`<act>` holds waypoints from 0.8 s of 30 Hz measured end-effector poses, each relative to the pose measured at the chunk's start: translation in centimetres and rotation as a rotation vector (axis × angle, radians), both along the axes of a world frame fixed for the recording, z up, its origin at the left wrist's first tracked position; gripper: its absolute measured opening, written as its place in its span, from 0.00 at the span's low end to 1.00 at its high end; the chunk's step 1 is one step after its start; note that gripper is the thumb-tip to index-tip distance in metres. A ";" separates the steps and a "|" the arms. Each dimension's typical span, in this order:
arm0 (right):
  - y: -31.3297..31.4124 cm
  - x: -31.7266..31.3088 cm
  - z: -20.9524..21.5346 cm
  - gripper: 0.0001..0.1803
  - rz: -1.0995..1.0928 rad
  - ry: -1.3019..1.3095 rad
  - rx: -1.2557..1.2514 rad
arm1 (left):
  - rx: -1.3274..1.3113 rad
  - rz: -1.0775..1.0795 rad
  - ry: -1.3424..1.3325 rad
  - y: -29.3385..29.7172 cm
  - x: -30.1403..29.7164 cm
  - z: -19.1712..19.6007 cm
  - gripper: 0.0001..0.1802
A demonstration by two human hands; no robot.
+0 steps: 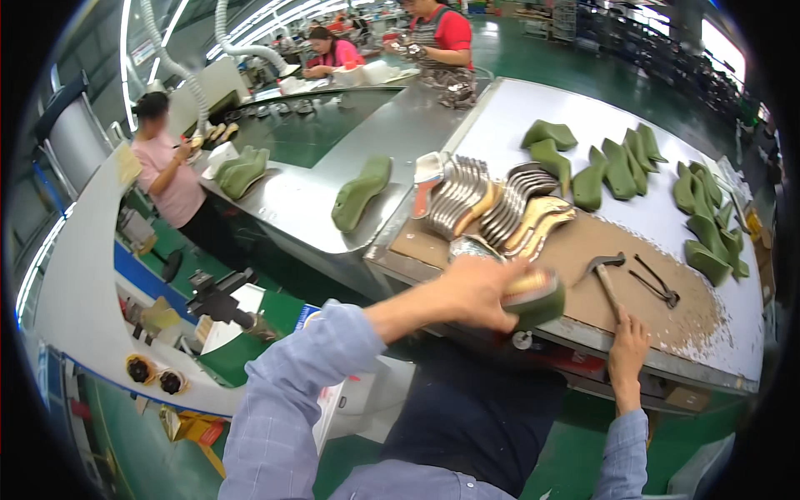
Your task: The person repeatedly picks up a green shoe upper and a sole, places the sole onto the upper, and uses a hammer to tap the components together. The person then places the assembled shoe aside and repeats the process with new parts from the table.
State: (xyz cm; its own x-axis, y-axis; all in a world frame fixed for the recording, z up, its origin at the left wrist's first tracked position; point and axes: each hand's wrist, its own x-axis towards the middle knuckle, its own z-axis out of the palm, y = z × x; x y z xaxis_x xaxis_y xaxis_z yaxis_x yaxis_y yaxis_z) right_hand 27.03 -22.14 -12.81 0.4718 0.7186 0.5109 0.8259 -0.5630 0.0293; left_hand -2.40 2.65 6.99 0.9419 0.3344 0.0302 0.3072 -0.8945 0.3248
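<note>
My left hand is closed around a green shoe last, held above the near edge of the workbench. A tan and reddish piece shows on the last's upper side; motion blurs its detail. My right hand has its fingers around the handle end of a hammer, whose head rests on the brown board. Just right of the hammer lie black pincers. Beyond my left hand are stacked, curved shoe parts with shiny silver edges, and gold ones beside them.
Several green lasts stand on the white bench top, with more at its right side. White scraps litter the brown board. Another last sits on the metal conveyor table. Co-workers stand or sit beyond it.
</note>
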 end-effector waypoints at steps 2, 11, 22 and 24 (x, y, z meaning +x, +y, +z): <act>-0.2 -0.3 0.1 0.23 0.037 0.042 0.054 | -0.240 0.117 -0.338 3.3 -3.2 2.6 0.42; 1.5 -1.0 -0.5 0.20 0.043 0.056 0.119 | -0.266 1.148 -0.669 14.3 -18.7 -11.0 0.32; 0.3 -0.3 -0.5 0.21 0.007 0.066 0.066 | 0.222 1.170 -0.161 14.9 -14.4 -12.2 0.42; 0.4 -0.4 -0.3 0.21 0.012 0.062 0.067 | 0.373 1.070 -0.263 17.1 -15.2 -13.4 0.41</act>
